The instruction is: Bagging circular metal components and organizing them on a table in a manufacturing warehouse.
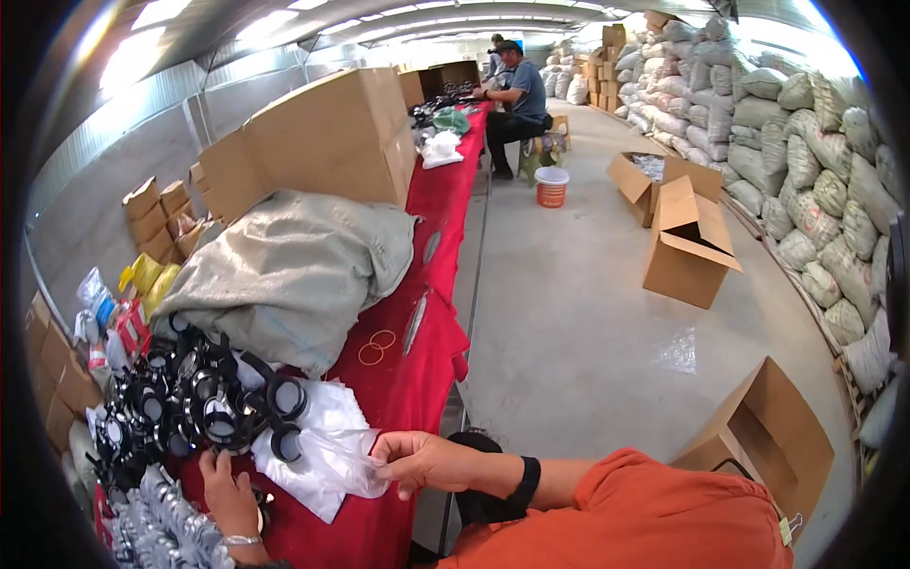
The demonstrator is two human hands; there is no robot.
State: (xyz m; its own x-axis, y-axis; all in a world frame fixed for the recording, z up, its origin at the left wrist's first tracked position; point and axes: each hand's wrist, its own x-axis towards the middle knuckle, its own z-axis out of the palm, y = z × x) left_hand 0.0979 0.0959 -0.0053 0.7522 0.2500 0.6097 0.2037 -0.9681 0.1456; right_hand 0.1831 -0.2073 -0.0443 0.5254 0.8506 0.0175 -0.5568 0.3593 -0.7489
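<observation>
My right hand [431, 462] pinches the edge of a thin white plastic bag [365, 453] between thumb and fingers. That bag lies on top of a stack of white plastic bags [313, 474] on the red-covered table. My left hand [230, 498] rests near the front of a heap of black goggles [194, 394] with round grey lenses. Its fingers are apart and reach to the heap's edge, with nothing seen in them. Beside that wrist is a small dark round piece [263, 507], partly hidden. Silvery grey parts [166, 522] are piled left of the left forearm.
A grey-green woven sack [294, 266] and a large carton [327, 142] stand farther up the table [445, 256]. Two yellowish rings [376, 347] lie near the sack. Open cartons [692, 242] and a bucket [551, 188] stand on the floor. A person [521, 95] sits at the far end.
</observation>
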